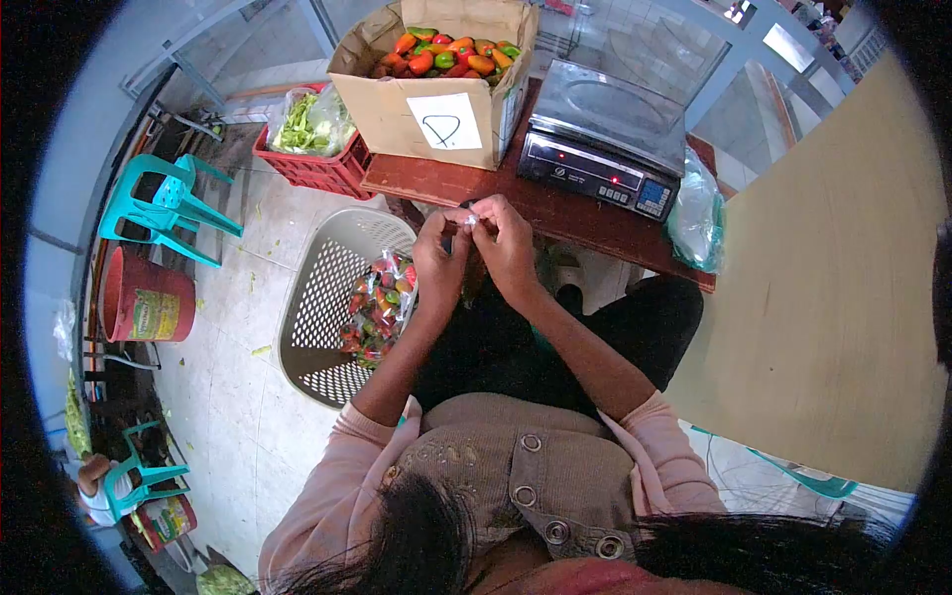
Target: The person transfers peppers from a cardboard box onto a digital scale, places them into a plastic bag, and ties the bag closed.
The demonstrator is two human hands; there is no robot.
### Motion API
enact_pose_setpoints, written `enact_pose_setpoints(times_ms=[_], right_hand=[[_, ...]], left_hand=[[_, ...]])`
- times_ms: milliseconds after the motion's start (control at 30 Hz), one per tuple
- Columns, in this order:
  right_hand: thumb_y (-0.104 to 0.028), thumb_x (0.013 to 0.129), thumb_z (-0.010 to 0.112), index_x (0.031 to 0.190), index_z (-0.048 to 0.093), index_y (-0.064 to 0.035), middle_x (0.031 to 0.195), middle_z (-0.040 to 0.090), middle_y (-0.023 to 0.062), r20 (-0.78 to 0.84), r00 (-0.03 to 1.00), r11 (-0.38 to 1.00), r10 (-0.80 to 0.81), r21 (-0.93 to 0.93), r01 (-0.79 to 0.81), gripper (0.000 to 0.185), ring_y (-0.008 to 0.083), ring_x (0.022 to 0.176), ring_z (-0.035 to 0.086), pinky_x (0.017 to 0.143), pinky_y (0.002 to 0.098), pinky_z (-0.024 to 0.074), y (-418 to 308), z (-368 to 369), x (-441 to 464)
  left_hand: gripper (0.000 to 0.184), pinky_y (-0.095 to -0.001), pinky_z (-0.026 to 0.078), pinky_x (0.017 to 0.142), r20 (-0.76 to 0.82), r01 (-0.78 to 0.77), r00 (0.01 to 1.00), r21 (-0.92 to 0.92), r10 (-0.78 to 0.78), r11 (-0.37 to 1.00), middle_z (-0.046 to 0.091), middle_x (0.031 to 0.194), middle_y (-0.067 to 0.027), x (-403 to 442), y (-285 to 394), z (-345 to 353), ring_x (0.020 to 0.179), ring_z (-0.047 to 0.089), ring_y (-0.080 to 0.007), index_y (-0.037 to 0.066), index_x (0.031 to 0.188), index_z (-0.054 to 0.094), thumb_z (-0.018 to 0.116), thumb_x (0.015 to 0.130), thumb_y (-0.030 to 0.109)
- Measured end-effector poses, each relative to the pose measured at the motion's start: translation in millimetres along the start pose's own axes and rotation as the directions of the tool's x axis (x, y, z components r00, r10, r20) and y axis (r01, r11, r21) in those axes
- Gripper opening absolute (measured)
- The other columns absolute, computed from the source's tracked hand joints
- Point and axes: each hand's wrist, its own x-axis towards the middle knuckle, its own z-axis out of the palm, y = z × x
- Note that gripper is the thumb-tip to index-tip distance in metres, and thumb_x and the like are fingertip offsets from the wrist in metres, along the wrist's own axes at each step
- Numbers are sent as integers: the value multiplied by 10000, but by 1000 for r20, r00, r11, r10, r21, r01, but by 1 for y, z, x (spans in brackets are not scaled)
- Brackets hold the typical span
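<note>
In front of the bench, my left hand (441,260) and my right hand (506,250) meet with fingertips pinched together. Between them is a shiny bit of clear plastic (471,221), apparently the top of a plastic bag; what hangs below is mostly hidden by my hands. Left of my left hand, a pale slatted basket (315,297) stands on the floor, holding several small clear bags of red, orange and green peppers (382,302). Beyond my hands, an open cardboard box (382,109) full of loose peppers (451,58) rests on the red-brown bench (436,178).
A digital weighing scale (600,149) with lit red digits sits on the bench, beside a bundle of plastic bags (697,218). A red crate (342,174) with bagged greens stands left. Farther left are a teal stool (164,203) and red bucket (149,296). A wooden panel (823,288) borders my right.
</note>
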Motion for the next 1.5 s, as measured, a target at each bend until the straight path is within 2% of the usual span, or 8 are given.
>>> enact_pose_setpoints(times_ms=[333, 500, 633, 833, 933, 1100, 1300, 1500], right_hand=[[40, 770, 568, 831, 544, 18, 810, 578, 131, 53, 992, 982, -115, -143, 122, 70, 257, 722, 591, 663, 351, 463, 0, -3, 2], [41, 773, 562, 873, 541, 7, 813, 597, 124, -38, 999, 1000, 21, 5, -20, 107, 263, 732, 600, 663, 351, 465, -7, -1, 3], [37, 778, 560, 893, 520, 4, 806, 571, 127, 63, 996, 991, -60, -120, 67, 126, 257, 747, 584, 668, 346, 458, 2, -4, 2], [41, 777, 544, 871, 476, 13, 817, 523, 123, 109, 992, 992, -63, -106, 75, 119, 237, 730, 533, 661, 336, 429, 2, -6, 4], [43, 781, 528, 878, 455, 12, 812, 503, 114, 120, 991, 997, -67, -37, 72, 125, 216, 704, 505, 656, 325, 420, 0, -7, 8], [40, 789, 512, 882, 443, -6, 804, 486, 76, 112, 994, 999, -19, 40, 15, 125, 153, 717, 478, 679, 291, 418, -1, -8, 7], [-20, 752, 574, 874, 490, -28, 843, 541, 51, 293, 946, 934, 139, 279, -224, 149, 169, 812, 528, 731, 295, 420, 26, -10, 17], [-51, 762, 616, 869, 508, -31, 840, 553, 60, 137, 977, 965, 161, 184, -185, 154, 162, 792, 542, 699, 294, 435, 19, -9, 10]], left_hand=[[200, -293, 460, 707, -116, -141, 981, 112, 154, 984, 568, 835, -92, 0, 6, 4, 759, 571, -190, 18, 925, 500, 606, 771, -53], [200, -371, 454, 719, -96, -88, 990, 122, 100, 989, 546, 843, -166, -2, 15, 4, 791, 570, -322, -7, 926, 475, 590, 765, -39], [205, -394, 442, 717, -103, -100, 988, 167, 118, 981, 536, 841, -175, -4, 11, 6, 792, 556, -349, -6, 924, 468, 600, 769, -25], [179, -420, 418, 663, -152, -207, 957, 240, 247, 949, 509, 807, -179, -2, 8, 13, 734, 520, -366, -11, 914, 445, 579, 796, -26], [160, -410, 416, 645, -145, -121, 978, 173, 147, 977, 493, 791, -180, -2, 17, 15, 718, 510, -375, -14, 905, 434, 564, 813, -18], [136, -391, 416, 629, -161, -150, 971, 173, 178, 973, 474, 766, -176, 0, 10, 17, 677, 503, -353, -7, 890, 425, 548, 834, 4], [73, -353, 428, 657, -149, -32, 988, 24, 35, 999, 489, 753, -140, 2, 7, 17, 683, 508, -297, 0, 842, 483, 554, 824, 1], [77, -347, 436, 692, -191, -91, 977, 18, 92, 996, 529, 770, -138, -4, -4, 19, 727, 544, -282, -8, 862, 541, 572, 795, -25]])
